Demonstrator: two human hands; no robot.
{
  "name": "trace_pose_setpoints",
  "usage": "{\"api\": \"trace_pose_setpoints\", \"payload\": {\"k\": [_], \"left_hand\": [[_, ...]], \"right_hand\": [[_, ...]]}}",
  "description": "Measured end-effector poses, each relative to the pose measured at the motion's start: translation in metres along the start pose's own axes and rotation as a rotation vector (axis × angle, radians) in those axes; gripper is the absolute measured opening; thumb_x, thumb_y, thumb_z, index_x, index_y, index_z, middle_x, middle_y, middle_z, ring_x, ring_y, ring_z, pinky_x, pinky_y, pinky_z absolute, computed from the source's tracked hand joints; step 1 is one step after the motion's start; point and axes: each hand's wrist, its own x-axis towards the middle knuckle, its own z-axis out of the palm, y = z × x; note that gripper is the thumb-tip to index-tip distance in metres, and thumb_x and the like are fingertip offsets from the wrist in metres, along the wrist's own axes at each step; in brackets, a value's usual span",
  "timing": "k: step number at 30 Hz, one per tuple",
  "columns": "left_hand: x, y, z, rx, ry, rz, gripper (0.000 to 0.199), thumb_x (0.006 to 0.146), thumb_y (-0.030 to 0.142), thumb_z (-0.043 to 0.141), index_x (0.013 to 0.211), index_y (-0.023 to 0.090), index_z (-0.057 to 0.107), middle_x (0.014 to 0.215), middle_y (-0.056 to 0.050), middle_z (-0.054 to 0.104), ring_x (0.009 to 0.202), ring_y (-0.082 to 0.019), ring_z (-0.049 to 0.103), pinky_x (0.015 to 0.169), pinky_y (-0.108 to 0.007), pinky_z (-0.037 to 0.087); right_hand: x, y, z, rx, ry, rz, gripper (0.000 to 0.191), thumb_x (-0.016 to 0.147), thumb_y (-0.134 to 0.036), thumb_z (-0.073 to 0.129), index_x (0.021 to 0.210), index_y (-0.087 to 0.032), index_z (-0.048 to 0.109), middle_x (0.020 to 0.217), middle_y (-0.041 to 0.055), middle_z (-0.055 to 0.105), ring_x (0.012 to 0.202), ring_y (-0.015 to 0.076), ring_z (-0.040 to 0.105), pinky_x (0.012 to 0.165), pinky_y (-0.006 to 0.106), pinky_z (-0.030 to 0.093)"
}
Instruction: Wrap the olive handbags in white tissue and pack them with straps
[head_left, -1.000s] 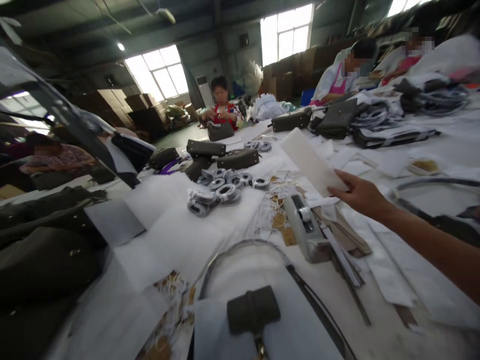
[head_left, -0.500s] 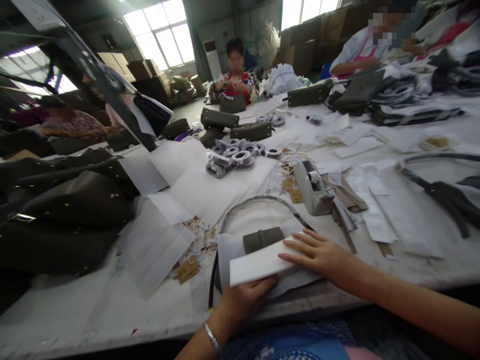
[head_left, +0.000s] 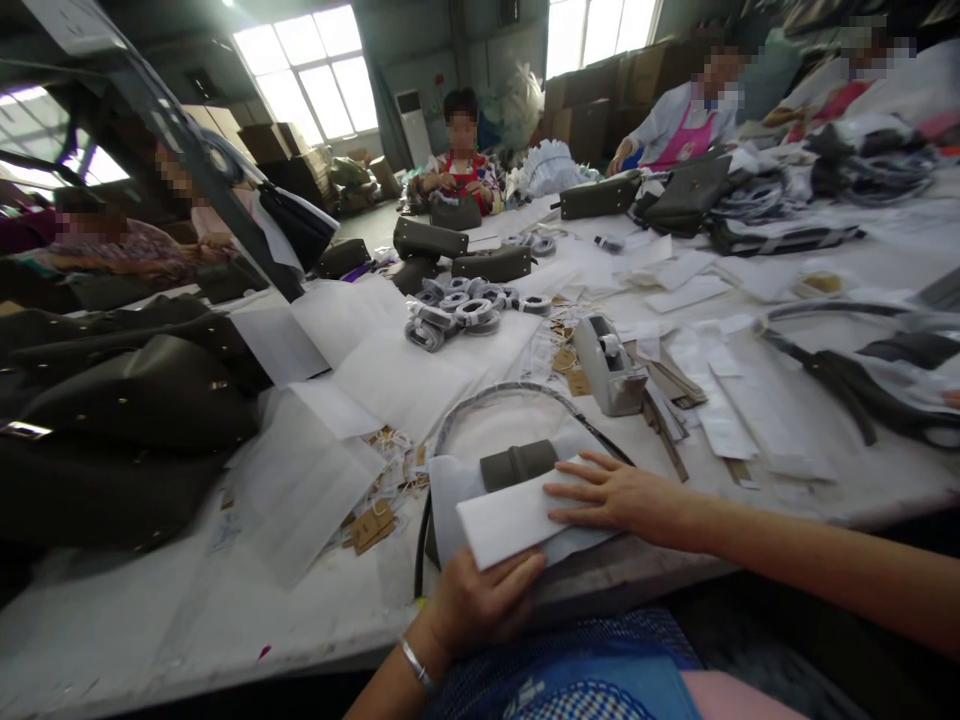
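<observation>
A folded white foam sheet (head_left: 502, 515) lies over a grey-green bag, across its near part. My left hand (head_left: 484, 597) holds the sheet at its near left corner, fingers together along the near edge. My right hand (head_left: 619, 497) rests flat on the sheet's right end, fingers spread. Beyond the sheet, the bag's dark leather strap tab (head_left: 519, 464) shows. A wrapped handle (head_left: 517, 388) arches away behind it. Thin white packing paper (head_left: 450, 485) is around the bag; most of the bag is hidden under the sheet and paper.
A grey tape dispenser (head_left: 609, 368) stands behind my right hand. Brown hang tags (head_left: 371, 525) and foam sheets (head_left: 300, 500) lie to the left, near piled dark bags (head_left: 142, 430). Coiled straps (head_left: 476, 312) are farther back. Several co-workers sit around the table.
The view has shifted slightly right. My left hand has brought the foam sheet's near left edge down flatter; my right hand stays spread on it.
</observation>
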Motion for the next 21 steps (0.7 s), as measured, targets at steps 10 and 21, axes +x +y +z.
{"api": "trace_pose_setpoints", "payload": {"k": [10,21], "left_hand": [[0.041,0.031,0.010,0.138,-0.121,-0.377,0.076,0.093,0.048,0.055,0.154,0.013,0.025,0.155,-0.019,0.039,0.144,-0.033,0.037,0.111,-0.056,0.044],[0.014,0.015,0.044,0.410,-0.141,-0.290,0.061,0.098,0.028,0.049,0.154,0.022,0.025,0.157,-0.014,0.036,0.143,-0.030,0.038,0.113,-0.052,0.042]], "right_hand": [[-0.001,-0.002,0.008,-0.007,0.034,0.025,0.065,0.088,-0.012,0.063,0.146,-0.035,0.046,0.150,0.0047,0.050,0.141,0.0285,0.041,0.117,0.058,0.029],[-0.072,-0.034,0.022,0.157,0.600,0.417,0.041,0.097,-0.016,0.045,0.134,-0.024,0.060,0.134,0.0078,0.064,0.128,0.0194,0.056,0.109,0.037,0.047]]}}
